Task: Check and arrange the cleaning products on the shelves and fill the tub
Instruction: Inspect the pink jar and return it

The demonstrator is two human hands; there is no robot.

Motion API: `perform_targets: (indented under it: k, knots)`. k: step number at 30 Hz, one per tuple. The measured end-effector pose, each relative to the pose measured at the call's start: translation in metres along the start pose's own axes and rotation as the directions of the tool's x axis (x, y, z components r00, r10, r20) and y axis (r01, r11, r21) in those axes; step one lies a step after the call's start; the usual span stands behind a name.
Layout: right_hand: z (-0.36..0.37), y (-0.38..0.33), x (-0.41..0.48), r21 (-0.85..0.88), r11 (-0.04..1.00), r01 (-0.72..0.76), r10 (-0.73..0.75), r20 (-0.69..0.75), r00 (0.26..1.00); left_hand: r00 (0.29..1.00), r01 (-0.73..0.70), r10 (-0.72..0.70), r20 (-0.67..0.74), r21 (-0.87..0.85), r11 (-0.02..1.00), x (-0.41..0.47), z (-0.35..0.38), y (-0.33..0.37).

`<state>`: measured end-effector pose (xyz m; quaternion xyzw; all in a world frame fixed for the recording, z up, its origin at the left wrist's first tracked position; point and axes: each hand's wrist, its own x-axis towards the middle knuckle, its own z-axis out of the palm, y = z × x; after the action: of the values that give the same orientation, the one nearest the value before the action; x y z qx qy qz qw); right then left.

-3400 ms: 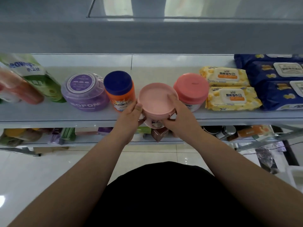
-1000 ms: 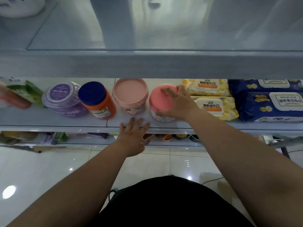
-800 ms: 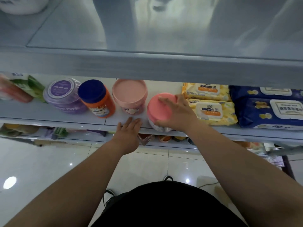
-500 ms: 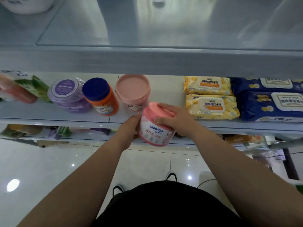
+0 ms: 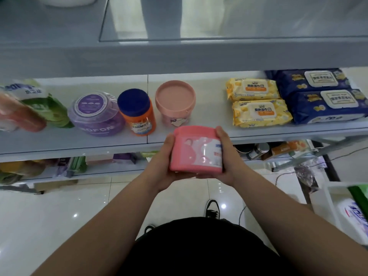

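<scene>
hands [image 5: 161, 166] [image 5: 229, 159] clasp glossy round pink jar [image 5: 197, 151]

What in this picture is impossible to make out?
All in the head view:
- Pink jar: label print too small; left hand and right hand cover its sides and base.
- Bags at far left: blurred, cut by the edge.
- Lower shelf: goods shadowed, partly hidden by the middle shelf.
- White tub: cut by the right edge.

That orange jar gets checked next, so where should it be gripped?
Come from the front and wrap the orange jar just below its blue lid. It stands upright, the purple tub crowds its left, and the upper shelf probably limits a top grab.
</scene>
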<state>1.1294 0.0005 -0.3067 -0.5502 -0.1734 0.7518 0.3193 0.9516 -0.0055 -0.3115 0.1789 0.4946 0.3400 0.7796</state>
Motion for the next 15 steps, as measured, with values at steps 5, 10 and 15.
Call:
perform_targets:
  k: [5,10,15]
  knots:
    - [0.012,0.027,-0.012,0.296,0.954,-0.044,0.030,0.052,0.998,0.991,-0.133,0.132,0.013,0.118,0.984,-0.026,-0.011,0.004]
    - [0.028,0.045,-0.024,0.326,0.944,0.054,-0.036,-0.060,0.998,0.986,-0.167,0.166,0.024,0.224,0.960,-0.046,-0.021,0.010]
    - [0.038,0.049,-0.040,0.084,0.973,0.213,-0.183,-0.276,0.944,0.976,-0.208,0.216,0.040,0.480,0.852,-0.053,-0.023,0.016]
